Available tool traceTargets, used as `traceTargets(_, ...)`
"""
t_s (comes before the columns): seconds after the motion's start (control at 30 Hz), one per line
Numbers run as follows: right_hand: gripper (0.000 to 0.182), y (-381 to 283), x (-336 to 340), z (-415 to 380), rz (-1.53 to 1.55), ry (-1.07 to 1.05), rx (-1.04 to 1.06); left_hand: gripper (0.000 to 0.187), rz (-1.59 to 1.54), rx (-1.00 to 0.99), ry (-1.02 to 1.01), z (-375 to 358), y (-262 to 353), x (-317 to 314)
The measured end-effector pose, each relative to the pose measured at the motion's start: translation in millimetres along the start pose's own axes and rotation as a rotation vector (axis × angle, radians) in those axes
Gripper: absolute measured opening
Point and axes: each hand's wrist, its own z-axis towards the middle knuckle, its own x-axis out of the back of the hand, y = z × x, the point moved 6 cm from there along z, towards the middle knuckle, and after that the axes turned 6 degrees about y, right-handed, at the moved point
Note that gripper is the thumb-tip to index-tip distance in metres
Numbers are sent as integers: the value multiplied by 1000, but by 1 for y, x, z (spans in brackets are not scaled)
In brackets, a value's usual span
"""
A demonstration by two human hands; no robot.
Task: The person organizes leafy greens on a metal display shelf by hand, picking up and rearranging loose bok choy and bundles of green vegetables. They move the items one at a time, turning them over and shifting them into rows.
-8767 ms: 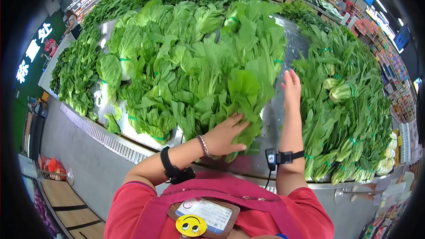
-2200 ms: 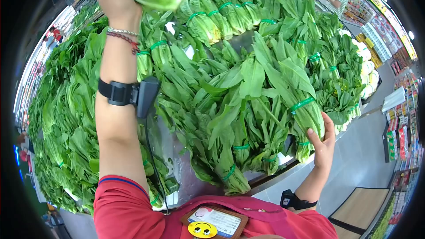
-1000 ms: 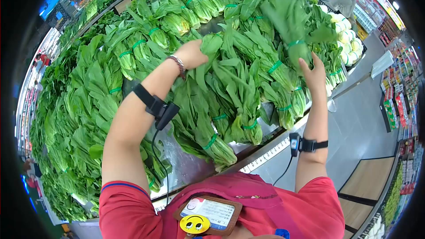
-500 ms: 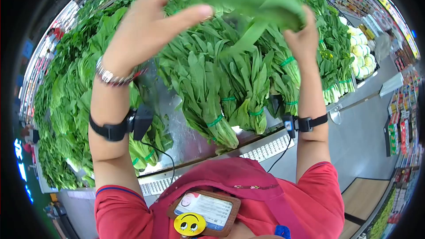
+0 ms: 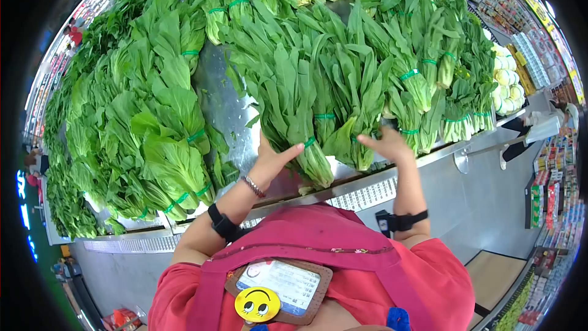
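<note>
My left hand [image 5: 269,158] is at the left side of a banded bundle of long-leaf greens [image 5: 317,162], its thumb across the stems near the green tie. Its thumb and fingers are spread, with some fingers partly hidden by the leaves. On the right, my right hand [image 5: 392,146] is beside a second, shorter bundle of greens [image 5: 361,156], thumb pointing left towards its stems and fingers apart. Neither hand is wrapped around a bundle. Both bundles lie stems towards me at the front of the metal display shelf [image 5: 229,116].
Leafy cabbage-like greens [image 5: 165,153] are heaped on the left. More tied bundles [image 5: 416,89] lie to the right, with white wrapped vegetables [image 5: 505,79] beyond them. A perforated metal edge [image 5: 361,194] runs along the front. A person's legs [image 5: 514,141] show in the aisle at right.
Both hands have come down from above the display to its front edge. The blurred leafy greens they held up are out of them. The view has shifted, showing more of the back rows.
</note>
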Motion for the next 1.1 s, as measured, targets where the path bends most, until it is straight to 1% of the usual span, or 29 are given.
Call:
traceTargets(0.03,83,0,-21,1,36,-38,27,102,-6,-50,47,10,-3,0)
traceTargets(0.07,81,-16,-23,-3,163,-8,49,102,-3,-52,38,17,-12,-7)
traceTargets(0.1,79,-30,-23,-6,291,22,70,103,36,-138,147,22,-19,-12)
traceTargets(0.13,72,-30,-30,-4,312,134,93,105,77,-227,255,25,-19,-14)
traceTargets(0.17,72,-24,-37,-5,318,141,84,105,83,-229,243,29,-24,-16)
traceTargets(0.23,64,-30,-36,-18,448,100,24,103,176,-281,309,34,-28,-14)
traceTargets(0.27,58,-36,-31,-30,471,64,-48,89,154,-356,284,36,-29,-10)
traceTargets(0.3,58,-46,-22,-42,470,64,-51,89,154,-353,281,31,-25,0)
traceTargets(0.37,60,-56,-8,-56,903,135,-82,68,-223,90,190,22,-37,23)
traceTargets(0.4,63,-45,-16,-51,1007,128,-134,58,-205,5,126,16,-38,41)
traceTargets(0.43,66,-61,-2,-57,1118,70,-123,48,-183,-80,62,5,-25,50)
traceTargets(0.47,66,-65,-6,-50,1158,36,-83,38,-234,112,149,-2,-27,62)
traceTargets(0.5,66,-69,-11,-42,1196,2,-42,38,-231,114,152,-4,-33,70)
traceTargets(0.53,66,-79,-14,-38,1195,-1,-41,37,-304,101,170,-2,-43,79)
traceTargets(0.6,66,-99,-31,-34,814,-7,-125,34,-420,94,238,1,-75,93)
traceTargets(0.63,66,-106,-43,-32,810,-4,-116,34,-428,87,238,6,-94,100)
traceTargets(0.67,68,-112,-58,-30,912,0,-73,33,-557,98,194,10,-114,105)
traceTargets(0.7,70,-118,-64,-33,1012,1,-33,32,-686,115,149,6,-112,104)
traceTargets(0.73,78,-121,-69,-38,975,-152,-42,30,-684,300,261,-11,-107,100)
traceTargets(0.77,78,-120,-75,-37,970,-144,-43,30,-688,300,253,-9,-122,109)
traceTargets(0.8,80,-119,-83,-35,842,-123,46,33,-688,296,102,-3,-143,116)
traceTargets(0.83,82,-125,-79,-39,712,-94,124,35,-681,295,-58,-5,-134,107)
traceTargets(0.87,79,-128,-77,-42,693,-134,154,46,-737,256,-101,-12,-127,100)
traceTargets(0.9,79,-124,-79,-40,695,-103,133,46,-727,266,-137,-19,-117,94)
traceTargets(0.97,71,-114,-90,-33,763,-86,61,50,-659,152,-148,-23,-101,91)
traceTargets(1.0,58,-124,-64,-53,805,21,-66,49,-640,184,-191,-23,-100,90)
traceTargets(1.03,58,-125,-54,-59,804,30,-76,49,-638,191,-203,-21,-98,89)
traceTargets(1.1,45,-118,-37,-70,1175,86,-53,49,-605,213,-144,-22,-101,95)
